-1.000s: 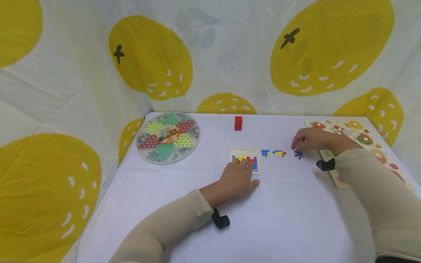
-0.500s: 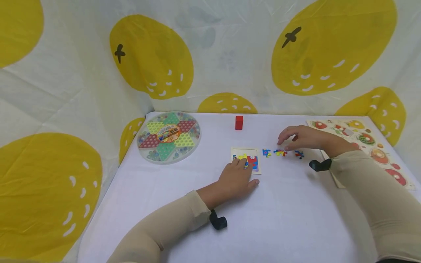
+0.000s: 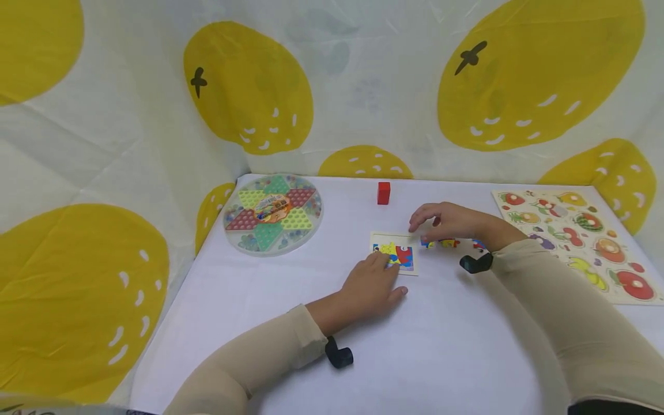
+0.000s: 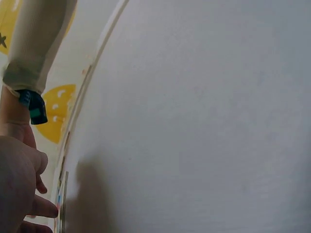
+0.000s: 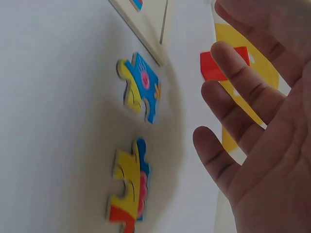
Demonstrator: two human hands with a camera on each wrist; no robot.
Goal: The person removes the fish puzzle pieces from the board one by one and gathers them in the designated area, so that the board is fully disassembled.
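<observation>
My left hand (image 3: 369, 286) rests its fingertips on the lower part of a small wooden jigsaw tray (image 3: 396, 236), where yellow, red and blue pieces (image 3: 406, 255) are set in. To the tray's right, my right hand (image 3: 450, 222) hovers palm down, fingers loosely bent and holding nothing. Its fingertips overlap the tray's right edge in the head view. Beneath it on the table lie a blue-and-yellow jigsaw piece (image 5: 145, 83) and a yellow, red and blue piece (image 5: 129, 182). Another jigsaw piece (image 3: 478, 246) shows by the right wrist, partly hidden.
A red block (image 3: 383, 193) stands behind the tray. A round Chinese checkers board (image 3: 267, 236) lies at the back left, and a wooden fruit puzzle board (image 3: 586, 242) lies at the right. Printed fabric hangs behind the white table (image 3: 441, 346).
My right hand has moved left from the rightmost jigsaw piece, across the row, to the tray's right edge. That piece stays on the table. My left hand keeps its place at the tray.
</observation>
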